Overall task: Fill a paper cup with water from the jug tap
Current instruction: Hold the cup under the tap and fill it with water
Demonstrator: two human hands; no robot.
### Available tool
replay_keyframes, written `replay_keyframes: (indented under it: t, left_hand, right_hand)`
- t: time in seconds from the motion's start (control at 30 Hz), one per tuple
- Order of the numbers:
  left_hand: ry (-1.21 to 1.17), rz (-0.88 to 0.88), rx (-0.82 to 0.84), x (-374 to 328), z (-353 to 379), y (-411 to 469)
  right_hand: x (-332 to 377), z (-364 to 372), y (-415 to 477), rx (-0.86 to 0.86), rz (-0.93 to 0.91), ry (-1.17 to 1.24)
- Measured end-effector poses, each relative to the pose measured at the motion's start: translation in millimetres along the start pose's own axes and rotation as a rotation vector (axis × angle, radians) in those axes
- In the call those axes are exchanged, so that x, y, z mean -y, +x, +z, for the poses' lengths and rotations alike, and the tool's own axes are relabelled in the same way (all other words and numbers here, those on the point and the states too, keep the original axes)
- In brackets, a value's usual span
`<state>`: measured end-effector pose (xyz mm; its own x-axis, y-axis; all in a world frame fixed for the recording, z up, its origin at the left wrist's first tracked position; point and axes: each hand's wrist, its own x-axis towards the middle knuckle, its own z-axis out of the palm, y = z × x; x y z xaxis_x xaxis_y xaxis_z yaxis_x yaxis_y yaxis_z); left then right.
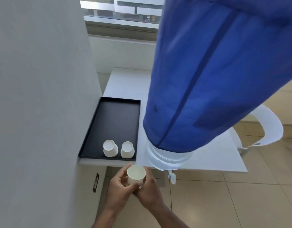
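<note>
White table (pixel 125 84): black tray (pixel 115 116) w/ 2 upturned cups. Both hands' fingers (pixel 121 180) grasp empty paper cup (pixel 136 176) left of jug tap (pixel 172 176).

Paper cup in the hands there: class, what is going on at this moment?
A person holds an upright, empty paper cup in both hands, left hand and right hand, just in front of the white table's edge. It is left of the jug tap, not yet under it. The water jug wears a blue cover. Two more cups sit upside down on a black tray.
</note>
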<state>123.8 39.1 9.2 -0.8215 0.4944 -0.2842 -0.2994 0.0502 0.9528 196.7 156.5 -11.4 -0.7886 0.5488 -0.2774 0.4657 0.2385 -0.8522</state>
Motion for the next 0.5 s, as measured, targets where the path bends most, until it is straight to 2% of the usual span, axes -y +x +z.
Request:
replay_keyframes:
  t: [0.17,0.27,0.37,0.5]
  left_hand:
    - [0.312,-0.112,-0.078,12.7,38.1,-18.2]
    - [0.497,-0.058,-0.097,20.6,67.6,-11.0]
    - [0.701,0.059,0.022,30.2,91.0,2.7]
    - [0.958,0.235,0.216,46.0,119.3,17.5]
  right_hand:
    - [-55.5,-22.9,-16.0,0.135,0.198,-0.033]
    - [-89.1,-46.4,-18.3,0.182,0.292,-0.104]
    - [-113.4,-66.4,-13.8,0.188,0.354,-0.182]
    - [-137.9,-83.8,2.2,0.147,0.384,-0.170]
